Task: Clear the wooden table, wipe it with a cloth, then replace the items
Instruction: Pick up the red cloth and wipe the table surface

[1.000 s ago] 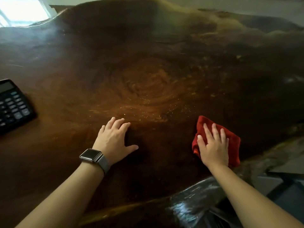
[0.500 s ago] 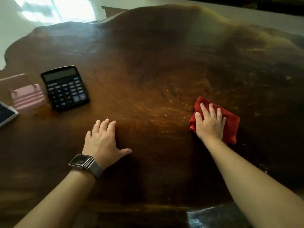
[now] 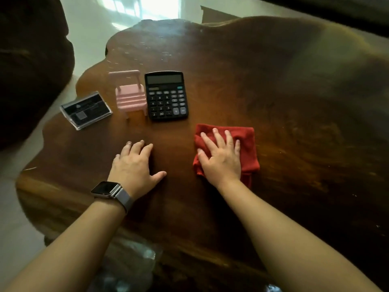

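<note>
A folded red cloth (image 3: 247,142) lies on the dark wooden table (image 3: 284,98) right of centre. My right hand (image 3: 221,155) presses flat on the cloth with fingers spread. My left hand (image 3: 134,165), with a watch on its wrist, rests flat on the bare wood to the cloth's left and holds nothing. Beyond my hands a black calculator (image 3: 166,95) lies flat. A small pink chair-shaped stand (image 3: 130,95) sits just left of it, and a clear card holder with a dark card (image 3: 86,110) stands near the table's left edge.
The table has a wavy, irregular edge, with pale floor (image 3: 88,28) beyond it at the left and back. A dark bulky shape (image 3: 31,60) fills the upper left. Something shiny and clear (image 3: 130,264) shows below the near edge.
The view has swung left, bringing the pink stand and card holder into sight. My right hand has slid the red cloth toward the calculator. My left hand stays flat on the wood.
</note>
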The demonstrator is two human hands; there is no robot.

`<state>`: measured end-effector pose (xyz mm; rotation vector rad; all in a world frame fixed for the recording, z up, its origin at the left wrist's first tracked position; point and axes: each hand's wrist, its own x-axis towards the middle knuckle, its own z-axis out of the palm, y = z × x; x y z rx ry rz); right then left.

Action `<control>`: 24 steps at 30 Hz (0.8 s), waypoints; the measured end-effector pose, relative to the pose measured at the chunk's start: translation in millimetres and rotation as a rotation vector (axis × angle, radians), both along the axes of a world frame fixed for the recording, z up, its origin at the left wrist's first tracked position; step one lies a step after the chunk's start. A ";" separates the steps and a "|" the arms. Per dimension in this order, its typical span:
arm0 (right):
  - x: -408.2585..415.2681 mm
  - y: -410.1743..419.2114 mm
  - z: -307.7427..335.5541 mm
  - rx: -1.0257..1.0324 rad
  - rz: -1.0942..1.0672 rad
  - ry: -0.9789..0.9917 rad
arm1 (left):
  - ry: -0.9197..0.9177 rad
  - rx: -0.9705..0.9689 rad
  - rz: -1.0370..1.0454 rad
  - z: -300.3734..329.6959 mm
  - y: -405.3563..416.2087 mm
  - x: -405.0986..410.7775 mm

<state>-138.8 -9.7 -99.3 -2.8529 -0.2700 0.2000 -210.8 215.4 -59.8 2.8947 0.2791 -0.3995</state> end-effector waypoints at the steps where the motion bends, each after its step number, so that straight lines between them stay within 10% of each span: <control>1: -6.9 15.2 -0.8 0.005 0.053 -0.006 | -0.004 -0.007 0.004 1.0 3.3 -0.3; 10: -8.2 12.8 -2.2 0.048 0.245 -0.023 | -0.011 -0.052 -0.089 8.2 -29.6 23.9; 24: 61.5 -160.0 -7.2 0.046 -0.064 -0.048 | -0.046 -0.080 -0.330 11.3 -205.5 109.9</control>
